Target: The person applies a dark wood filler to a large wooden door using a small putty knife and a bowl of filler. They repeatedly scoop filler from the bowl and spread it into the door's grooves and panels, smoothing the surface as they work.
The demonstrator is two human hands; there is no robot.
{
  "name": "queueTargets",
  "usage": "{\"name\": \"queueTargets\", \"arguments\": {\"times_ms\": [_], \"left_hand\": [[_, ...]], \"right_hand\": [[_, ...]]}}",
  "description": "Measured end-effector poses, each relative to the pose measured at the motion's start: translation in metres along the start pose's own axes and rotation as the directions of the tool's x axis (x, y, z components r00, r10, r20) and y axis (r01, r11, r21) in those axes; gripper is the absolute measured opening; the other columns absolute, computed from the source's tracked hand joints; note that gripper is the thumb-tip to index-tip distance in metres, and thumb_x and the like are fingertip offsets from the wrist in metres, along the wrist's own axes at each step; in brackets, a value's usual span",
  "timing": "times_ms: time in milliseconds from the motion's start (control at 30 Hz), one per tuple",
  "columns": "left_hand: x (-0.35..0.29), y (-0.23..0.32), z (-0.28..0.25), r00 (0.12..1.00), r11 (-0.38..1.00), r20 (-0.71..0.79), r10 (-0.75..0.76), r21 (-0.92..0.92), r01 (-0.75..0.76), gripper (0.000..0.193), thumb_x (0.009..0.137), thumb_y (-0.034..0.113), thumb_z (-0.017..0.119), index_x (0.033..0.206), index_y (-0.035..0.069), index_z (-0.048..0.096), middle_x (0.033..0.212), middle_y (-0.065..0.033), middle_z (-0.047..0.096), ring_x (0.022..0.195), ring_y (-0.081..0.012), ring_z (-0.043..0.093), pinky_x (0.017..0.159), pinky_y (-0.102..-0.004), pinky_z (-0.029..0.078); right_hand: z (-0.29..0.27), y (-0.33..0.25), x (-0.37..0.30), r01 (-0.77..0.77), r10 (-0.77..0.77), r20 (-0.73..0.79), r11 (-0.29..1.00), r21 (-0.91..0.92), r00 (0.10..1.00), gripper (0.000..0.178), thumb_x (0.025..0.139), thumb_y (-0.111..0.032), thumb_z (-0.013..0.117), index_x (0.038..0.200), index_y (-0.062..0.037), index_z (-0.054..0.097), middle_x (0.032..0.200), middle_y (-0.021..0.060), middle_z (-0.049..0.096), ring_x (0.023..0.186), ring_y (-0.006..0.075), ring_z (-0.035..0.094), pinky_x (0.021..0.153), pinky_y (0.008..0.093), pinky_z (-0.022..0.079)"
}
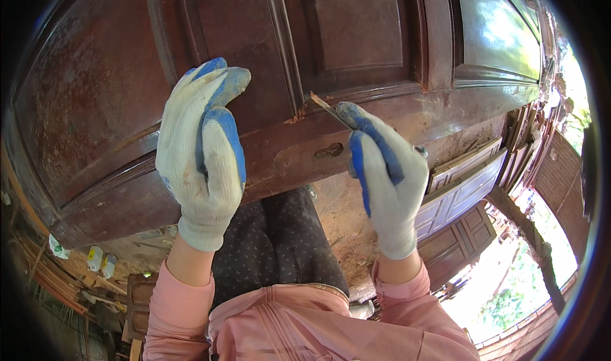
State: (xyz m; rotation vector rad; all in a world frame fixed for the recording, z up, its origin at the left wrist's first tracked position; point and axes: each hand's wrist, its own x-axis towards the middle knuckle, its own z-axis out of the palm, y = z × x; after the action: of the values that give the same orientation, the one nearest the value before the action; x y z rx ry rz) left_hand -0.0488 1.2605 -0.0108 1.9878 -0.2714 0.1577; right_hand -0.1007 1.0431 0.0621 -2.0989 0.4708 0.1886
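A dark brown panelled wooden door [254, 135] lies in front of me. My right hand [385, 170], in a white glove with a blue coated palm, is closed around a thin, narrow blade-like tool [328, 108]. Reddish-brown stuff sits on its tip, which is at or just above the door near a moulding joint. A reddish-brown smear [298, 115] marks that joint. My left hand [202, 148], gloved the same way, is over the door's near left part. Its fingers are stretched and slightly bent, the thumb apart, with nothing visible in it.
An oval lock hole [329, 150] is cut in the door's near rail. More panelled doors, one of them white [461, 192], lean or lie at the right. Yellow-and-white containers [95, 258] stand at the lower left near stacked wood. A post [531, 234] rises at the right.
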Motion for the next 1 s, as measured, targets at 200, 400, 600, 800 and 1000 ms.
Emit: {"name": "queueTargets", "arguments": {"times_ms": [200,400,600,800,1000], "left_hand": [[0.003,0.007,-0.002,0.999,0.999,0.005,-0.039,0.026,0.039,0.037,0.104,0.013,0.046,0.12,-0.007,0.073,0.119,-0.0204,0.076,0.12,-0.0378,0.07,0.114,-0.0513,0.049],[0.007,0.01,-0.006,0.999,0.998,0.011,-0.044,0.048,0.044,0.039,0.102,0.011,0.044,0.118,-0.008,0.073,0.118,-0.0207,0.077,0.119,-0.0373,0.07,0.114,-0.052,0.049],[0.004,0.003,-0.009,0.999,0.999,-0.002,-0.034,-0.007,0.034,0.042,0.104,0.014,0.04,0.125,-0.008,0.069,0.124,-0.0215,0.074,0.12,-0.035,0.07,0.113,-0.0479,0.05],[-0.003,-0.003,-0.013,0.993,0.982,-0.115,-0.037,-0.189,0.015,0.041,0.109,0.015,0.04,0.133,-0.009,0.063,0.129,-0.0243,0.071,0.117,-0.0326,0.071,0.104,-0.0431,0.058],[-0.016,-0.018,-0.024,0.984,0.975,-0.18,-0.01,-0.221,-0.03,0.048,0.113,0.025,0.035,0.136,-0.009,0.061,0.134,-0.0241,0.068,0.12,-0.032,0.07,0.106,-0.0414,0.057]], "right_hand": [[-0.015,-0.016,0.034,0.057,-0.045,0.15,0.995,-0.079,0.988,0.025,0.098,-0.01,0.069,0.117,0.0043,0.077,0.084,0.0097,0.073,0.076,0.0125,0.067,0.07,0.0274,0.052],[-0.021,-0.029,0.06,-0.047,0.066,0.258,0.996,-0.078,0.964,0.026,0.097,-0.016,0.07,0.111,0.003,0.078,0.08,0.0129,0.074,0.07,0.0116,0.067,0.068,0.029,0.054],[-0.028,-0.036,0.072,-0.212,0.216,0.361,0.976,-0.051,0.907,0.027,0.099,-0.017,0.069,0.115,0.0018,0.079,0.081,0.0039,0.073,0.073,0.005,0.061,0.064,0.0234,0.049],[-0.027,-0.032,0.064,-0.206,0.169,0.296,0.974,0.098,0.94,0.026,0.101,-0.013,0.068,0.118,0.0033,0.078,0.089,0.0002,0.074,0.077,0.0038,0.06,0.067,0.0196,0.047],[0.003,-0.001,0.014,0.262,-0.252,0.113,0.962,-0.08,0.961,0.036,0.088,0.0,0.074,0.124,0.0033,0.076,0.081,0.0061,0.07,0.064,0.0175,0.057,0.061,0.0289,0.047]]}}
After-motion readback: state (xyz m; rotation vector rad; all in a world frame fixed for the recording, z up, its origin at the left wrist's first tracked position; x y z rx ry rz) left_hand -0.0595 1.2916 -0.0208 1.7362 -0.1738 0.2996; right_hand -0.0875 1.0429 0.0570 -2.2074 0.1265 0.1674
